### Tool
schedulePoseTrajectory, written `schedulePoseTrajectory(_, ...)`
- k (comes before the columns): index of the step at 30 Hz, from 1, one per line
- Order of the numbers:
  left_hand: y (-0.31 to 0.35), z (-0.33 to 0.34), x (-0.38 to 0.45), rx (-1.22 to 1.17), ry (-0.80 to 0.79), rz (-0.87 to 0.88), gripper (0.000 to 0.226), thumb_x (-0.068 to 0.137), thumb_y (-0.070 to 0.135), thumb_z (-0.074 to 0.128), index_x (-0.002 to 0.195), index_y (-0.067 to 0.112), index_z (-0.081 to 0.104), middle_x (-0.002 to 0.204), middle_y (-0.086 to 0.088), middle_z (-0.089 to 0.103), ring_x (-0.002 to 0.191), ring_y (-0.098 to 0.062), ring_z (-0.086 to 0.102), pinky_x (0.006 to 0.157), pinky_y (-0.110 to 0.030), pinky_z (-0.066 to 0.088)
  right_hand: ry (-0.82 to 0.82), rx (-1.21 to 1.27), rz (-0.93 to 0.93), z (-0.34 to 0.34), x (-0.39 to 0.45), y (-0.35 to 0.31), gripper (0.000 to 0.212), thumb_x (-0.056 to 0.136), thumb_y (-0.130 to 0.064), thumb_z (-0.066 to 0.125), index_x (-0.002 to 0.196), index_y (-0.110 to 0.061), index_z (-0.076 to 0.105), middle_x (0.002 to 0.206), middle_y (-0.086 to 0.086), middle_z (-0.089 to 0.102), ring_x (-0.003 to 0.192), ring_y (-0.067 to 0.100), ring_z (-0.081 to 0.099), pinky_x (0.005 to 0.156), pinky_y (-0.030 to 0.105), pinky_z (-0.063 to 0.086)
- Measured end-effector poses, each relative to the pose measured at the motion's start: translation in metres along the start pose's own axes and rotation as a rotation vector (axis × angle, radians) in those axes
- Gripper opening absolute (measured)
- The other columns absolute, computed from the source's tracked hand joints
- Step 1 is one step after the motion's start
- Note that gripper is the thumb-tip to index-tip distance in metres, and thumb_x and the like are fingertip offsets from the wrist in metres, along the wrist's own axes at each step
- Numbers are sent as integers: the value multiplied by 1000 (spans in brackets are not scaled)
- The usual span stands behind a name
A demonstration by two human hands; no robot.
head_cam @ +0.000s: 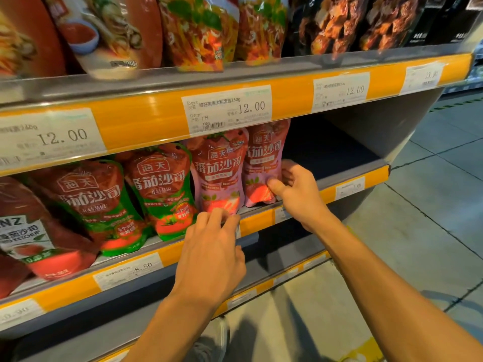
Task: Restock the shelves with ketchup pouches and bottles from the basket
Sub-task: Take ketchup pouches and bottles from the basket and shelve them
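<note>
Two pink ketchup pouches stand upright side by side on the middle shelf. My right hand holds the right pink pouch at its lower right edge, thumb in front and fingers behind. My left hand touches the bottom edge of the left pink pouch with curled fingertips at the shelf lip. Two green-and-red ketchup pouches stand to the left, then a Heinz ketchup pouch. The basket is out of view.
The shelf space to the right of the pink pouches is dark and bare. The upper shelf with orange price strip carries pasta sauce pouches. A lower shelf edge runs below. Tiled floor lies to the right.
</note>
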State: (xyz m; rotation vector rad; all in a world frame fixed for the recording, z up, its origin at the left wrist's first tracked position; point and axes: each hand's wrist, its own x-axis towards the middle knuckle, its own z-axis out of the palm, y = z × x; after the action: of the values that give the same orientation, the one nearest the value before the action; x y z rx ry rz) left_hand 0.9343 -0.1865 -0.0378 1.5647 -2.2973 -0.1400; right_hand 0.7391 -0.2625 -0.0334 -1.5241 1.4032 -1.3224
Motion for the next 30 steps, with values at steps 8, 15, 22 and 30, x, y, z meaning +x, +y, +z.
schedulePoseTrajectory(8,-2,2,-2,-16,6,13,50,88,34,62,136,29,48,122,11,43,112,-14,39,95,-29,42,-30,-81,0,-4,1,3,25,96,-14,66,110,-33,60,117,-7,65,106,-5,61,86,10,48)
schedulePoseTrajectory(15,-1,3,-3,-7,-2,18,46,88,34,62,133,29,53,124,12,43,115,-13,38,98,-29,41,-41,-24,53,-2,5,4,25,97,-13,65,117,-25,55,109,-8,69,97,-3,67,73,12,54)
schedulePoseTrajectory(22,3,1,-2,9,-9,-9,42,87,34,63,128,28,57,121,11,45,112,-13,41,94,-29,43,-45,-50,56,-8,4,6,37,95,-16,69,128,-11,53,118,-2,67,106,2,66,79,12,53)
schedulePoseTrajectory(30,14,-3,-1,1,-26,-54,45,90,35,63,132,24,54,125,5,53,115,-18,48,94,-31,43,40,-68,79,-30,-20,-4,35,92,-19,73,121,-17,54,126,0,61,118,13,59,98,24,48)
